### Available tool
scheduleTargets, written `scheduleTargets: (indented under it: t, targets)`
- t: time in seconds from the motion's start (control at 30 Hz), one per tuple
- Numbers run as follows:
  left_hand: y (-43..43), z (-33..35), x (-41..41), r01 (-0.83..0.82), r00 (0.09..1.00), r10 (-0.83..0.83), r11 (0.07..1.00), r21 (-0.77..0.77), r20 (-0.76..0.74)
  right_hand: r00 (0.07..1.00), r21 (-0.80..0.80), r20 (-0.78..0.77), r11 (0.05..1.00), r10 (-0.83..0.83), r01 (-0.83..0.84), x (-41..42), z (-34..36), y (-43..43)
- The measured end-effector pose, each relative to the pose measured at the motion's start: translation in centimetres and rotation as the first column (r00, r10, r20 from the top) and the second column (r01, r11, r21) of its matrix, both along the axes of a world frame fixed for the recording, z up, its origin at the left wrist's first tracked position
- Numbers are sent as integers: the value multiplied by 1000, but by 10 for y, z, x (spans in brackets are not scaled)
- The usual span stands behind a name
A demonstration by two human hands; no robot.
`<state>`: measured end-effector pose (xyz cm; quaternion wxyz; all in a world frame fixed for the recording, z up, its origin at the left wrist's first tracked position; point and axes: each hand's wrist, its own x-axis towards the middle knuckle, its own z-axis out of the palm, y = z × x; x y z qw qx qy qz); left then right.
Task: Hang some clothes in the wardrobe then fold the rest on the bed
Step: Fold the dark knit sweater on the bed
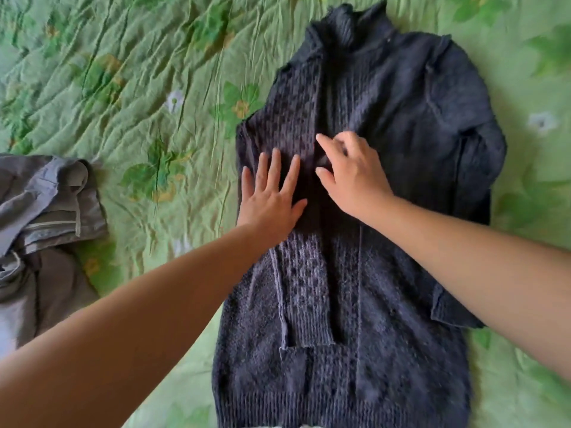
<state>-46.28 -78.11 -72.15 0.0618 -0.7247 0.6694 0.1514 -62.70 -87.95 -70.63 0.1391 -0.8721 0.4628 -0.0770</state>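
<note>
- Two garments share the bed (pixel 139 88), which has a rumpled green floral cover. Nearest the viewer is the ribbed hem of a dark blue knitted sweater (pixel 355 288), laid flat lengthwise for folding.
- Farther up the knit, the left grip (pixel 272 196), a bare hand, lies flat with fingers straight and spread. It presses on a folded-in panel, probably to keep the fold from springing open.
- Just right of it, the right grip (pixel 355 174) rests on the fold's inner edge with fingers loosely bent. Whether it pinches the wool or only touches it cannot be told; it seems to be straightening that edge.
- Right of the right grip, a sleeve (pixel 463 180) lies doubled down along the sweater's side, apparently tucked in to narrow the shape.
- Well left of the left grip sits a crumpled grey garment (pixel 46 227), likely waiting its turn.
- Beyond both grips, the collar (pixel 349 23) points away from the viewer.
</note>
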Motion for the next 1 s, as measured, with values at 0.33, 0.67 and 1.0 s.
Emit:
scheduleTargets:
  t: [0.33,0.67,1.0]
  targets:
    - [61,43,-129,147,903,-109,987,58,-415,674,219,-194,639,-712,738,-212,15,120]
    - [80,28,-254,-296,206,653,751,590,-729,400,599,89,370,-912,710,-237,34,153]
    - [82,58,-184,-97,-249,846,463,881,-471,924,622,229,776,-307,104,-169,53,210]
